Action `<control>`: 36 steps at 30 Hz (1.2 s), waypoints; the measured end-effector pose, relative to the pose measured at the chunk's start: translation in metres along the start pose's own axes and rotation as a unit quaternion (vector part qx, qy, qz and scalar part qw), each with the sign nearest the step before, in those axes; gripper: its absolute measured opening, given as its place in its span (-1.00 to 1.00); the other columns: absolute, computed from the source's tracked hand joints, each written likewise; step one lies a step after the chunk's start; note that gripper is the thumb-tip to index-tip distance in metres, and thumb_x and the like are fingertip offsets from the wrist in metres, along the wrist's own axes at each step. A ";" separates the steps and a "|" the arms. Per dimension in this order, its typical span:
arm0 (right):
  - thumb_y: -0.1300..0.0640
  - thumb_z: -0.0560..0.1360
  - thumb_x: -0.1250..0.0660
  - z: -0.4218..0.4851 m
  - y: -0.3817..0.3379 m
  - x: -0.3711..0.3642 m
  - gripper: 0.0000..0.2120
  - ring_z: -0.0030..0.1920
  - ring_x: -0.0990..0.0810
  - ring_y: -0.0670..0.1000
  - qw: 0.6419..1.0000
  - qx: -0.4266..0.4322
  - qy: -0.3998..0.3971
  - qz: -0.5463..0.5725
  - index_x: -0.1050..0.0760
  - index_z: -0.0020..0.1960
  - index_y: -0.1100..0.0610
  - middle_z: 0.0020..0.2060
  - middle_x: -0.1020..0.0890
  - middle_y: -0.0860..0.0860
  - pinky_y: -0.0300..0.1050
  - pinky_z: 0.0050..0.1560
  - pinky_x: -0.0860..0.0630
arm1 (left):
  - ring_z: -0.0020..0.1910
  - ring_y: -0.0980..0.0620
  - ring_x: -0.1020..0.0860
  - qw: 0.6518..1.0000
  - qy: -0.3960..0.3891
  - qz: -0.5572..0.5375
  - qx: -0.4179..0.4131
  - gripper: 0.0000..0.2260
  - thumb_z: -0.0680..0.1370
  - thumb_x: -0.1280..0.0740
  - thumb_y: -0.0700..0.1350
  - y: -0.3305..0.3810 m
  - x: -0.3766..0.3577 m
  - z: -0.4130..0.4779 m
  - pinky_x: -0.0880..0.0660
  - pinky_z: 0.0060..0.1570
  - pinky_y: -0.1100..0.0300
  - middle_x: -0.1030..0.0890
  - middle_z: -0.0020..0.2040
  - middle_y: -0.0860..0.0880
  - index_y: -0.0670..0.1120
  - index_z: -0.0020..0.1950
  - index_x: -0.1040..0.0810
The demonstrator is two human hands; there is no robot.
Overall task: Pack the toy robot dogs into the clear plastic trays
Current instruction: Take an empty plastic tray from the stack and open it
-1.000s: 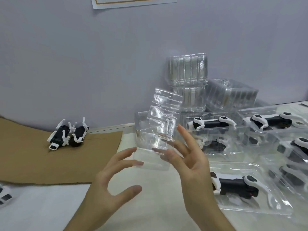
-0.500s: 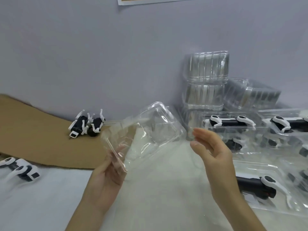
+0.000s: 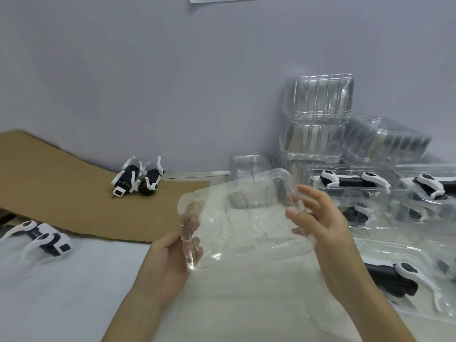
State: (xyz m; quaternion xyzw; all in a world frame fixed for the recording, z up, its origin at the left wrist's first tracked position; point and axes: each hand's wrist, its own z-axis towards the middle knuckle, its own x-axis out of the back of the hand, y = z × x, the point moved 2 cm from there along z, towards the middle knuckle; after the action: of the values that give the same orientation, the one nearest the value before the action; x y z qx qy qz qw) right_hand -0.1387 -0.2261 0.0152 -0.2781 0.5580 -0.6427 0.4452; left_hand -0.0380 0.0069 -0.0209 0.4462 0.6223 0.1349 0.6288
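Behind held tray point(image 3: 246, 230), stacked empty trays point(image 3: 318, 99)

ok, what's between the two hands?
Head view: an empty clear tray spans the gap, left hand holding one edge, right hand pinching the other.

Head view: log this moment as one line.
clear tray: empty, held up | left hand: grips left edge | right hand: holds right edge | toy dogs: two loose on cardboard
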 end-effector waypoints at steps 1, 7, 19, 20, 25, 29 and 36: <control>-0.20 0.15 -0.54 0.000 -0.001 0.003 -0.39 0.09 -0.64 -0.10 1.000 0.010 0.011 -0.003 -0.55 0.20 -0.23 0.16 -0.64 -0.16 -0.09 0.04 -0.49 | -0.42 0.08 -0.46 1.000 0.001 0.012 -0.007 -0.73 0.61 -0.19 -0.22 0.002 0.001 0.000 -0.52 -0.40 0.23 -0.60 -0.21 0.03 -0.05 -0.06 -0.69; -0.02 0.33 -0.42 0.001 -0.007 0.008 -0.60 -0.05 -0.65 -0.02 1.000 0.013 -0.014 0.016 -0.59 0.17 -0.06 0.10 -0.69 -0.06 -0.10 -0.11 -0.46 | -0.05 -0.12 -0.64 0.990 -0.026 0.135 -0.044 -0.58 0.56 -0.24 0.13 0.007 0.001 0.000 -0.50 0.05 -0.04 -0.67 0.01 -0.18 -0.16 0.09 -0.71; -0.22 0.28 -0.44 -0.015 -0.007 -0.017 -0.56 0.17 -0.63 -0.09 0.959 -0.069 -0.225 -0.159 -0.64 0.14 -0.18 0.10 -0.70 -0.16 0.06 0.30 -0.48 | -0.06 -0.04 -0.64 0.926 -0.207 0.314 0.041 -0.11 0.30 -0.55 0.31 0.003 -0.021 -0.007 -0.52 -0.03 0.02 -0.67 0.17 -0.08 -0.04 0.48 -0.32; -0.20 0.30 -0.45 -0.015 -0.007 -0.017 -0.59 0.18 -0.62 -0.11 0.962 -0.063 -0.209 -0.164 -0.64 0.14 -0.21 0.12 -0.69 -0.20 0.11 0.33 -0.46 | -0.05 -0.03 -0.66 0.923 -0.191 0.334 0.027 -0.16 0.32 -0.58 0.24 0.001 -0.019 -0.005 -0.50 -0.04 -0.01 -0.69 0.13 -0.05 0.00 0.49 -0.32; -0.32 0.28 -0.42 -0.015 -0.006 -0.017 -0.37 0.27 -0.53 -0.29 0.983 -0.002 -0.143 -0.116 -0.47 0.34 -0.29 0.26 -0.54 -0.38 -0.16 0.27 -0.45 | -0.08 -0.10 -0.66 0.948 -0.172 0.266 -0.034 -0.40 0.43 -0.41 -0.44 0.005 -0.017 -0.001 -0.62 -0.19 0.11 -0.62 0.04 -0.20 -0.06 0.40 -0.40; -0.45 0.19 -0.45 -0.012 0.000 -0.016 -0.21 0.32 -0.51 -0.25 0.984 -0.020 -0.156 -0.085 -0.34 0.39 -0.39 0.33 -0.48 -0.38 0.01 0.33 -0.45 | 0.11 -0.03 -0.59 0.974 -0.083 0.118 -0.174 -0.61 0.54 -0.34 -0.12 0.008 -0.020 -0.012 -0.56 0.13 0.03 -0.58 0.14 -0.10 -0.03 0.37 -0.48; -0.40 0.16 -0.50 -0.025 0.019 -0.041 -0.26 0.03 -0.69 0.01 0.972 -0.081 -0.194 -0.108 -0.43 0.30 -0.29 0.09 -0.56 -0.13 0.14 0.22 -0.57 | 0.26 -0.13 -0.56 0.963 0.067 0.102 -0.242 -0.51 0.56 -0.37 -0.05 0.001 -0.023 -0.017 -0.40 0.38 -0.29 -0.59 0.22 -0.10 -0.11 0.46 -0.39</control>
State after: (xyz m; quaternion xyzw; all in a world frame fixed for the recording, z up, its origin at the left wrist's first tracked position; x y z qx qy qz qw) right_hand -0.1367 -0.1779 -0.0033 -0.4911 0.4782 -0.5731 0.4491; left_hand -0.0576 -0.0018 -0.0019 0.3319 0.5628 0.3746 0.6578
